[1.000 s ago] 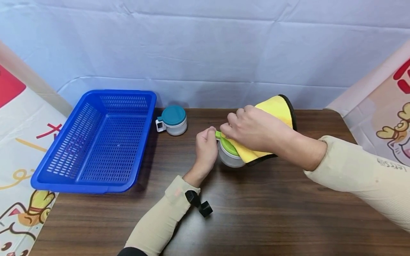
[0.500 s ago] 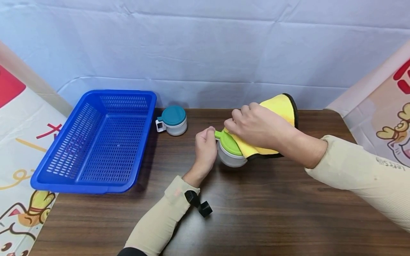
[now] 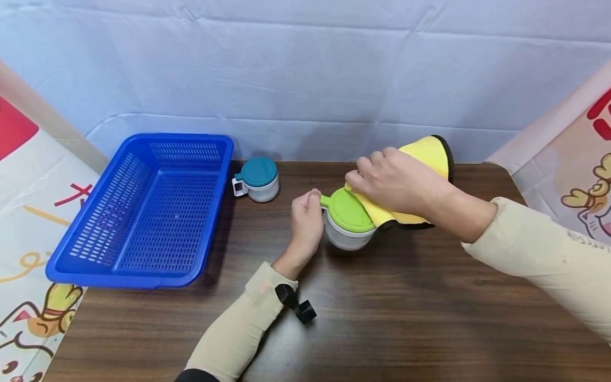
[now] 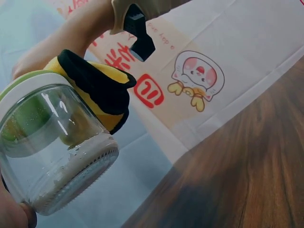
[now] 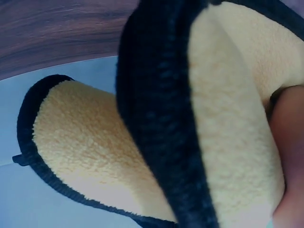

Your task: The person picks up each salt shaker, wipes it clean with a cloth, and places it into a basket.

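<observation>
My left hand [image 3: 307, 220] grips the handle of a clear glass seasoning jar [image 3: 347, 240] with a green lid [image 3: 352, 210]. In the left wrist view the glass jar [image 4: 57, 147] is tilted, with some pale contents low inside near its ribbed base. My right hand [image 3: 396, 178] holds a yellow cloth [image 3: 431, 156] with black edging, bunched under its fingers against the right side of the lid. The fleecy cloth [image 5: 90, 142] fills much of the right wrist view, folded over on itself, and hides most of that hand's fingers.
A second jar with a teal lid [image 3: 259, 172] and white handle stands at the back of the brown table [image 3: 382, 318]. Left of it sits a blue plastic basket [image 3: 210, 212] with slotted walls. A pale cloth backdrop [image 3: 305, 79] rises behind the table edge.
My right hand and the cloth have slid right and slightly back across the lid, so more of its green top shows. The left hand and the jar stay nearly in place.
</observation>
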`<act>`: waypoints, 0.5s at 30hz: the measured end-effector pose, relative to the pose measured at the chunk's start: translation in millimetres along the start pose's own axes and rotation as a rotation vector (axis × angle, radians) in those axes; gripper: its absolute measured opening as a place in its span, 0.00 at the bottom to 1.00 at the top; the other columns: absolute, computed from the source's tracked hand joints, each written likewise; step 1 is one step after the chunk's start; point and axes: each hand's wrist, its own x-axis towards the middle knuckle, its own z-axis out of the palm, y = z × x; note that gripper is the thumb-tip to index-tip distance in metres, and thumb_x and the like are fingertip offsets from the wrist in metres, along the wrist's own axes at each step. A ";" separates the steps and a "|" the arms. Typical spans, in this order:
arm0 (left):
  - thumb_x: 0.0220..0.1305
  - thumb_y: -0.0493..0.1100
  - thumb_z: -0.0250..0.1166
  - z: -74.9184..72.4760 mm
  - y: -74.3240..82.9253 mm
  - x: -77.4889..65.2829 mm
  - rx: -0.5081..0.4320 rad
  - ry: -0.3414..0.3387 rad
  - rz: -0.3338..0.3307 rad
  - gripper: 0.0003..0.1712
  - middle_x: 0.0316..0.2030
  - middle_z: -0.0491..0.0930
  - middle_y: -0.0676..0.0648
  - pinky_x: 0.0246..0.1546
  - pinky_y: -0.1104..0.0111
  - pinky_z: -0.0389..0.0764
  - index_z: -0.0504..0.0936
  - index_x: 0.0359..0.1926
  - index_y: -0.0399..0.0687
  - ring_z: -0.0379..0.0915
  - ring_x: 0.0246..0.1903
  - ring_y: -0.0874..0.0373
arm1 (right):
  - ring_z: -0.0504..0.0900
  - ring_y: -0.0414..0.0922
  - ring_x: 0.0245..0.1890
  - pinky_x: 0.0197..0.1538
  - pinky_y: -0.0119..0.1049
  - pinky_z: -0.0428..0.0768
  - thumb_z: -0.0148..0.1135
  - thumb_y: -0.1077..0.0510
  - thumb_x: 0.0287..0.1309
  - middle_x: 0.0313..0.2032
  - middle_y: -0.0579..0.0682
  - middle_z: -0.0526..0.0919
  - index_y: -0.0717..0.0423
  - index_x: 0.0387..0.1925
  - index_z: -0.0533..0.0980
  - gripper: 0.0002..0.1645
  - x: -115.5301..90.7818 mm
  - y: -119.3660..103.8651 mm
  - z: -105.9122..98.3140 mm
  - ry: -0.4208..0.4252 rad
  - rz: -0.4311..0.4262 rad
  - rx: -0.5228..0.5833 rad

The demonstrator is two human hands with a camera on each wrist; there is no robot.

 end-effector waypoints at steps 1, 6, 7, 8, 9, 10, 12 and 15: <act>0.71 0.35 0.46 0.0 0.3 0.0 0.000 -0.001 -0.001 0.25 0.15 0.56 0.54 0.24 0.72 0.56 0.63 0.12 0.47 0.52 0.20 0.62 | 0.56 0.45 0.16 0.22 0.36 0.60 0.54 0.73 0.42 0.19 0.49 0.57 0.58 0.27 0.64 0.12 -1.1 1.5 0.9 0.001 0.002 0.019; 0.72 0.35 0.46 -0.5 0.6 0.4 0.004 -0.004 -0.007 0.26 0.14 0.56 0.54 0.22 0.72 0.55 0.63 0.12 0.48 0.52 0.18 0.62 | 0.58 0.47 0.16 0.22 0.37 0.62 0.54 0.73 0.46 0.19 0.50 0.59 0.58 0.30 0.65 0.11 -5.4 7.9 3.6 0.001 0.011 0.084; 0.72 0.35 0.46 -0.6 0.7 0.5 0.004 -0.003 -0.008 0.26 0.14 0.56 0.54 0.22 0.73 0.55 0.63 0.12 0.48 0.52 0.18 0.62 | 0.59 0.47 0.16 0.22 0.38 0.62 0.53 0.73 0.47 0.20 0.50 0.59 0.59 0.30 0.65 0.11 -6.0 8.9 3.9 0.001 0.012 0.090; 0.72 0.35 0.46 -0.8 0.5 0.7 0.006 -0.003 -0.009 0.26 0.14 0.56 0.54 0.22 0.72 0.55 0.63 0.12 0.48 0.52 0.18 0.62 | 0.59 0.47 0.16 0.22 0.38 0.63 0.53 0.73 0.47 0.20 0.50 0.59 0.58 0.30 0.65 0.10 -6.5 9.8 4.3 0.001 0.013 0.091; 0.72 0.35 0.46 -0.9 0.5 0.8 0.008 -0.002 -0.010 0.26 0.14 0.56 0.54 0.22 0.72 0.55 0.63 0.12 0.48 0.52 0.18 0.62 | 0.59 0.47 0.16 0.22 0.38 0.63 0.53 0.73 0.47 0.20 0.50 0.59 0.58 0.29 0.65 0.10 -7.1 10.6 4.7 0.001 0.013 0.091; 0.72 0.35 0.46 -1.1 0.6 1.0 0.007 -0.001 -0.011 0.26 0.14 0.56 0.54 0.22 0.72 0.55 0.63 0.12 0.48 0.52 0.18 0.62 | 0.59 0.47 0.16 0.22 0.38 0.63 0.53 0.73 0.47 0.20 0.50 0.59 0.58 0.29 0.65 0.10 -7.7 11.4 5.2 0.002 0.013 0.093; 0.71 0.35 0.45 -1.5 0.1 1.6 0.006 0.000 -0.011 0.26 0.14 0.56 0.54 0.22 0.73 0.55 0.63 0.12 0.47 0.52 0.18 0.62 | 0.58 0.47 0.16 0.22 0.38 0.63 0.53 0.73 0.47 0.20 0.50 0.59 0.58 0.29 0.65 0.10 -8.9 13.0 6.1 0.003 0.017 0.089; 0.71 0.34 0.45 -2.6 0.8 2.9 -0.002 0.007 -0.004 0.26 0.14 0.56 0.54 0.22 0.73 0.56 0.63 0.12 0.47 0.52 0.18 0.62 | 0.59 0.47 0.16 0.22 0.38 0.64 0.57 0.72 0.50 0.19 0.50 0.59 0.58 0.28 0.65 0.11 -11.6 15.6 9.2 0.002 0.026 0.077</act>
